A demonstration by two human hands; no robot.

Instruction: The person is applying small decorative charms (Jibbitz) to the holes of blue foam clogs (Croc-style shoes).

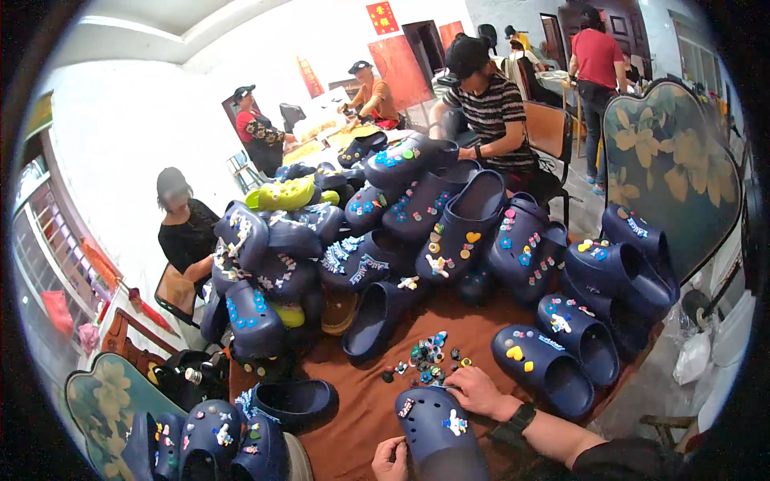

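Observation:
A navy clog (425, 426) with round holes and a white cartoon-figure shoe charm (455, 422) lies in front of me, toe pointing away. My right hand (479, 394), with a dark watch on its wrist, has its fingertips pressed together at the toe; a pale blue bit shows there, too small to name. My left hand (390, 460) is closed beside the clog's left side, its fingers curled; what they pinch, if anything, is hidden. Just beyond the toe lies a loose heap of small shoe charms (433, 353), several dark, some blue and white.
A tall pile of decorated navy clogs (461, 228), with a lime-green clog (286, 194) among them, covers the far side of the brown cloth (353, 385). More clogs (545, 365) stand at right and near left (210, 441). Chair backs (670, 168) flank the table; several people work beyond.

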